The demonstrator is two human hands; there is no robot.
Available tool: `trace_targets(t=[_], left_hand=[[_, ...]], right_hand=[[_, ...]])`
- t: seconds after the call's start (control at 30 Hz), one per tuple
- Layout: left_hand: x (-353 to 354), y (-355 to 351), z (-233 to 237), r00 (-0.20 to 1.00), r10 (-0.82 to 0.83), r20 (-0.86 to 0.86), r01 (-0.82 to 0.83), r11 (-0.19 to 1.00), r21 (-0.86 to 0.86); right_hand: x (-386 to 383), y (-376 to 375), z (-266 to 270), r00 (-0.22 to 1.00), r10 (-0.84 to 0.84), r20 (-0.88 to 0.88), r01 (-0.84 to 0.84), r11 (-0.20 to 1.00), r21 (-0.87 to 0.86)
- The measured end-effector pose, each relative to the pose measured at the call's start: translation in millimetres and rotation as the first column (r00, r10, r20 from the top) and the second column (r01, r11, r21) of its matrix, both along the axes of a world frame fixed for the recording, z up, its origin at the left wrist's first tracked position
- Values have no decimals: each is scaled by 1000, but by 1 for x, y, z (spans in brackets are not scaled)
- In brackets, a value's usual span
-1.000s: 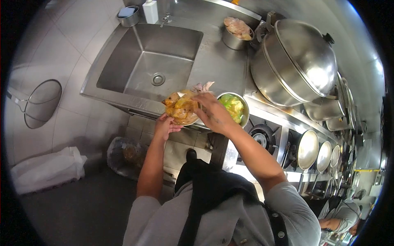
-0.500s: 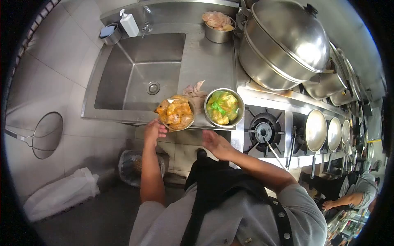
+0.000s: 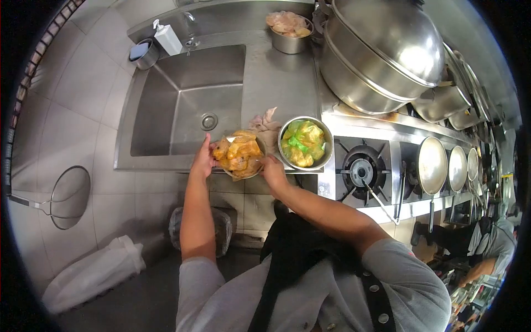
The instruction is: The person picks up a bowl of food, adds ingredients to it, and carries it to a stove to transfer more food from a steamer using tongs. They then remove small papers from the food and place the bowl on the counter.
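A round metal bowl [image 3: 261, 145] heaped with orange-brown, marinated-looking food [image 3: 240, 154], perhaps meat in plastic, sits at the front edge of the steel counter. My left hand [image 3: 204, 159] holds the bowl's left side, its fingers partly hidden behind the food. On the right side, my right hand [image 3: 274, 172] has its fingers closed on the rim. Just right of it stands a second metal bowl [image 3: 330, 145] with yellowish contents in green-tinted plastic [image 3: 301, 143]. A crumpled pinkish cloth [image 3: 265, 122] lies behind, between the two bowls.
Left of the bowls is a steel sink [image 3: 188, 105] with a soap bottle [image 3: 167, 37] behind it. A pot of pale food [image 3: 290, 33] stands at the back. To the right are a gas burner [image 3: 362, 169], a large lidded steamer [image 3: 381, 55] and pans [image 3: 431, 166]. Another person [image 3: 487, 249] works far right.
Both hands have closed in on the bowl of orange-brown food. My right hand came up and left to its rim, and my left hand moved up along its side.
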State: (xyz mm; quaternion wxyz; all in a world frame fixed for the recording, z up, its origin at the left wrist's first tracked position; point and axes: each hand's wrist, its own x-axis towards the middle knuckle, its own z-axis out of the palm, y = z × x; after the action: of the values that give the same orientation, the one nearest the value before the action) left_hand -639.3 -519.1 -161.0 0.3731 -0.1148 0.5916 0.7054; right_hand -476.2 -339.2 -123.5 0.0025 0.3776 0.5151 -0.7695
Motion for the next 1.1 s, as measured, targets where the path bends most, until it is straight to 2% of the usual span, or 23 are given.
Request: trace_targets(t=[0.03, 0.1, 0.17, 0.23, 0.33, 0.4, 0.5, 0.63, 0.7, 0.73, 0.8, 0.87, 0.93, 1.0, 1.07, 1.1], left_hand=[[1, 0, -2, 1000, 11, -28, -12, 999, -42], [3, -2, -4, 998, 11, -58, -15, 996, -82], [6, -8, 1, 994, -37, -107, 31, 998, -57], [10, -9, 18, 994, -34, -100, 25, 995, -93], [10, -16, 19, 995, -38, -90, 29, 994, -103], [15, -16, 31, 995, -48, -88, 41, 996, -78], [26, -21, 46, 995, -11, -96, 0, 993, -117], [45, -27, 59, 992, 22, -122, -33, 996, -86], [59, -30, 67, 991, 39, -130, -51, 994, -92], [66, -30, 69, 992, 52, -117, -64, 993, -95], [83, -26, 74, 992, 66, -107, -76, 993, -93], [102, -21, 80, 984, 154, -93, -165, 978, -127], [119, -21, 72, 980, 170, -108, -184, 973, -136], [138, -18, 75, 972, 197, -128, -214, 966, -145], [161, -8, 82, 978, 165, -125, -179, 977, -114], [177, 3, 90, 969, 204, -140, -219, 971, -98]], right_hand=[[-1, 2, -3, 1000, -8, 0, 8, 1000, 1], [-4, 5, -26, 996, 89, 5, -89, 993, 72], [-10, 0, -60, 999, 44, 8, -45, 994, 104], [-11, -3, -69, 1000, 8, 11, -9, 991, 135], [-10, -5, -61, 997, -72, -17, 72, 996, 44], [-7, -3, -49, 998, 56, 1, -56, 994, 90], [1, -5, -19, 998, 66, 2, -66, 994, 87], [15, -1, -2, 997, 76, -33, -75, 996, 53], [28, 8, 13, 951, 301, -62, -297, 952, 73], [35, 6, 22, 950, 307, -63, -302, 950, 75], [49, 4, 37, 979, 200, -43, -198, 979, 46], [64, 10, 39, 975, 212, -70, -210, 977, 39], [79, 14, 31, 967, 232, -103, -231, 973, 25], [91, 22, 12, 976, 212, -42, -211, 977, 27], [110, 37, 21, 970, 234, -60, -234, 972, -4], [120, 45, 27, 969, 237, -69, -240, 970, -39]])
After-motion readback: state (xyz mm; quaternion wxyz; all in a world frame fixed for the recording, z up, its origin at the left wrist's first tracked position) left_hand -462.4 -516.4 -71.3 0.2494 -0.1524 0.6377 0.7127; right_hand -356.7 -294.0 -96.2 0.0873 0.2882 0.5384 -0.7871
